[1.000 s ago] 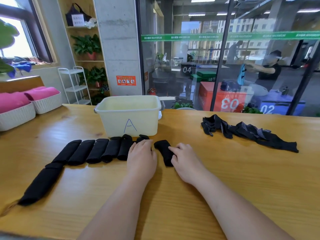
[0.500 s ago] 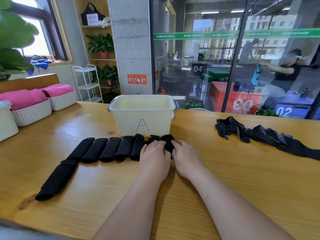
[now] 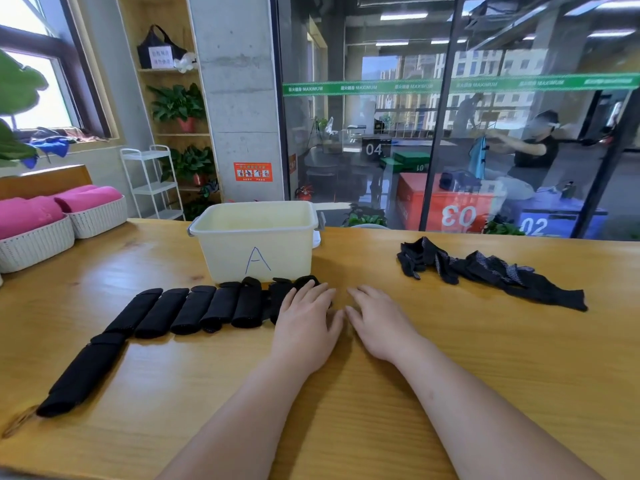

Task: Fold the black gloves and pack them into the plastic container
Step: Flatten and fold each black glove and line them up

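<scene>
Both hands are down on the counter (image 3: 485, 358), near centre, just this side of the container (image 3: 256, 244).

Left hand (image 3: 308, 327): fingers (image 3: 313, 292) straight, lying flat on the right-end piece of the row of folded gloves (image 3: 194, 310). Gripping nothing. Pressing or just resting, I can't tell.

Right hand (image 3: 377, 323): just right of the left one, thumbs nearly touching. Fingers (image 3: 367, 294) straight, slightly spread, palm down on bare wood. Holding nothing.

Folded gloves: black, side by side in a row running left from my left hand. The right-hand pieces have their far ends against the container's near wall. One long roll (image 3: 83, 375) lies at the near-left end of the row, angled toward me. Whether it touches the row I can't tell.

Container: pale yellow plastic, open top, "A" on the near wall. I can't see its bottom from this angle.

Loose gloves (image 3: 491, 275): black heap, unfolded, on the right, well apart from both hands.

Far left: two white baskets (image 3: 97, 220) with pink cloth (image 3: 86, 197) in them.
</scene>
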`<state>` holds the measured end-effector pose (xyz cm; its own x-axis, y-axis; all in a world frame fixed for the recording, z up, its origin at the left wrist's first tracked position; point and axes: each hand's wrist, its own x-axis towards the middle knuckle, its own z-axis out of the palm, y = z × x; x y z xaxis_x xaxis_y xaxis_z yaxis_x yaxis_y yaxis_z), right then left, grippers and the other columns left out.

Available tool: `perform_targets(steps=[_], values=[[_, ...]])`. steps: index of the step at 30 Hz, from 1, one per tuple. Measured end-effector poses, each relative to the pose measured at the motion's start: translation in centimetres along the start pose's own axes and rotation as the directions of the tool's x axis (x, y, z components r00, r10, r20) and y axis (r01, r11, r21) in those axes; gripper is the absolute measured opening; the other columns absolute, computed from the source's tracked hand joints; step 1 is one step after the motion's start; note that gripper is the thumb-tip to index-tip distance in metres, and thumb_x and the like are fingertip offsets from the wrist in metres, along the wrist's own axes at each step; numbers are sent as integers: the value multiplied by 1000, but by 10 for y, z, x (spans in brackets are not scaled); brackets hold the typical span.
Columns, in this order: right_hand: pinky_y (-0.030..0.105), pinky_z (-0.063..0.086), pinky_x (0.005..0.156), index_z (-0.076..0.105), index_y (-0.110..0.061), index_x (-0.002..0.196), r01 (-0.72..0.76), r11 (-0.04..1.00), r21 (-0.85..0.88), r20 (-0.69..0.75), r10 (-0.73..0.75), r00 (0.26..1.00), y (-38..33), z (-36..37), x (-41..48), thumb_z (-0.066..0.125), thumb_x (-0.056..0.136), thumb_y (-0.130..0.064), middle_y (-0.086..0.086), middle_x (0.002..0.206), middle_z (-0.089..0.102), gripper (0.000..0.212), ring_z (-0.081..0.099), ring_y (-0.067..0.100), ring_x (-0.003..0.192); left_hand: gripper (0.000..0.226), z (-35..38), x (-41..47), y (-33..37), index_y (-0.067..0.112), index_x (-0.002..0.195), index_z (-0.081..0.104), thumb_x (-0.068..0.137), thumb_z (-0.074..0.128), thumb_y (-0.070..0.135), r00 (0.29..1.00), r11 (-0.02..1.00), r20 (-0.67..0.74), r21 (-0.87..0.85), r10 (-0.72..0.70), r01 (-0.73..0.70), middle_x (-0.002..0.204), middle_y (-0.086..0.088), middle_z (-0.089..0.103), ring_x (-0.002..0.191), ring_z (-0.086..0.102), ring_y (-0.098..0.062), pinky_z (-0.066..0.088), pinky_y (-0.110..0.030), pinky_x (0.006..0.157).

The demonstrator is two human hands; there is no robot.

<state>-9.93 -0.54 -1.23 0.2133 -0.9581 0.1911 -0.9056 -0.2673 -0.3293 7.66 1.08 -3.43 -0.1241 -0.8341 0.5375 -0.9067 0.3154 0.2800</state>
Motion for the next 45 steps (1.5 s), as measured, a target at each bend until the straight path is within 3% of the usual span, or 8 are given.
perform_targets(steps=[5, 17, 24, 29, 35, 37, 40, 45], values=[[47, 29, 127, 31, -32, 166, -85, 996, -33, -16, 84, 996, 40, -24, -15, 35, 110, -57, -6, 172, 28, 61, 23, 20, 159, 59, 6, 10, 32, 30, 159, 47, 108, 42, 58, 986, 994, 126, 28, 104, -109, 167, 10, 42, 161, 23, -12, 14, -40, 133], [48, 22, 130, 28, -33, 167, -269, 956, -120, -45, 265, 963, 129, -46, -41, 33, 108, -63, -5, 175, 24, 66, 17, 20, 162, 61, 54, 40, 108, 27, 163, 39, 110, 41, 56, 935, 984, 304, -63, 180, -169, 169, 5, 39, 161, 25, -17, 17, -43, 132], [50, 15, 132, 30, -33, 166, -343, 919, -195, -154, 317, 936, 157, -49, -36, 24, 107, -67, -4, 175, 22, 68, 12, 20, 163, 61, 82, 63, 134, 24, 163, 39, 110, 36, 56, 925, 981, 327, -48, 194, -189, 168, 3, 40, 160, 26, -19, 17, -46, 132], [51, 13, 132, 31, -38, 165, -467, 858, -216, -258, 411, 875, 191, -59, -31, 20, 107, -67, -3, 178, 11, 65, 3, 23, 164, 62, 100, 81, 153, 25, 163, 37, 110, 32, 57, 926, 976, 313, -19, 212, -217, 170, 3, 38, 160, 25, -19, 15, -47, 133], [53, 8, 132, 20, -37, 168, -449, 866, -219, -120, 433, 893, 215, -64, -13, 16, 106, -69, -4, 179, 0, 70, -4, 25, 164, 62, 105, 83, 149, 27, 165, 36, 110, 33, 56, 922, 969, 300, -84, 245, -231, 171, 6, 34, 162, 20, -15, 13, -44, 134], [53, 9, 132, 25, -33, 168, -441, 869, -225, -69, 437, 897, 216, -64, -10, 17, 107, -68, -5, 178, 8, 71, 1, 24, 164, 62, 106, 84, 149, 28, 165, 36, 110, 34, 57, 914, 965, 310, -99, 263, -244, 172, 6, 33, 162, 18, -14, 13, -43, 134], [50, 16, 130, 41, -27, 161, -395, 872, -289, -135, 372, 918, 210, -62, -13, 26, 109, -61, -5, 171, 30, 64, 20, 21, 160, 61, 108, 85, 148, 29, 165, 36, 110, 37, 56, 902, 960, 331, -129, 277, -248, 172, 7, 32, 163, 17, -15, 14, -43, 133], [43, 39, 115, 66, -31, 139, -260, 915, -310, -204, 203, 958, 187, -60, -24, 45, 107, -46, -12, 140, 55, 41, 50, 20, 127, 60, 107, 85, 146, 30, 164, 37, 109, 44, 54, 893, 948, 324, -174, 312, -267, 171, 8, 34, 159, 24, -15, 22, -42, 131]])
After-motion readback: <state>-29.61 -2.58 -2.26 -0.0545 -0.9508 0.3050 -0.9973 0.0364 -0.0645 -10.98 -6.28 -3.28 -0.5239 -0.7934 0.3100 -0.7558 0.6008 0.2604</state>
